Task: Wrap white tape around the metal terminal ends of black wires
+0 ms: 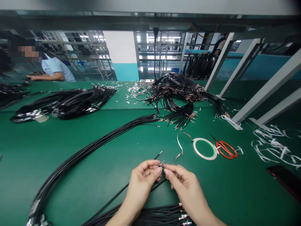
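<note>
My left hand (143,177) is closed, pinching a thin black cable near its bare silvery end (162,163). Fingertips of my right hand (183,180) press together right beside that end; whatever lies between them is too small to make out. Another black cable end (158,155) pokes out just beyond my left fingers. Below my wrists runs a bundle of black cables (162,212) with metal connectors (183,216). A narrow tape strip (180,146), whitish and copper-coloured, trails from a flat tape roll (194,149) towards my right hand.
Orange-handled scissors (226,150) lie beside the roll. White strips (274,144) and a dark phone (283,180) are at the right. A long cable bundle (94,144) curves across the green table (113,163). Cable piles (176,84) and grey posts (265,91) stand behind; a co-worker (55,67) sits far left.
</note>
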Demonstrator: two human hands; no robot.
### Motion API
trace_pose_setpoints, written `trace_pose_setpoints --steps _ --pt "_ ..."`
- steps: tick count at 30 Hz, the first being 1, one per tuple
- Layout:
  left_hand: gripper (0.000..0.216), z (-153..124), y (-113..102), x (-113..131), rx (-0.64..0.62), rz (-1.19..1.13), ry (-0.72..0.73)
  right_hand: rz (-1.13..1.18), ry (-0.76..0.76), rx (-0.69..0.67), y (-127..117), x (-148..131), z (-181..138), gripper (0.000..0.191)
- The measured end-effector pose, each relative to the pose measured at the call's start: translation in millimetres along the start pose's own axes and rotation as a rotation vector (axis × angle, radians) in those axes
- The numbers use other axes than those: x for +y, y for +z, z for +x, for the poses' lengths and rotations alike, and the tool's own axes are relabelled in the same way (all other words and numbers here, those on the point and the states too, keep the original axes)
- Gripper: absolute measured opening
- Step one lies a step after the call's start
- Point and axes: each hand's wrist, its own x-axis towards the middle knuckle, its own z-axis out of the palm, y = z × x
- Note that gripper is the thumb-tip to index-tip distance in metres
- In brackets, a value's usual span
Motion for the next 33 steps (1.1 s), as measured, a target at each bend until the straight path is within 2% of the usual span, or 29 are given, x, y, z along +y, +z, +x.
trace_pose_setpoints --steps 7,16,33 --pt "0.016 -4.3 0.2 -6.5 0.023 0.186 0.127 0.013 0.019 0.014 -0.1 -1.3 1.1 0.025" --pt "0.021 -8.3 3.7 -0.3 0.002 0.126 0.015 -0.053 -0.036 0.049 -0.1 -0.6 0.1 0.026" --pt "0.029 -10.6 -0.1 8.6 -0.196 -0.035 -0.158 0.025 -0.023 -0.034 -3.5 -10.5 -1.2 0.025"
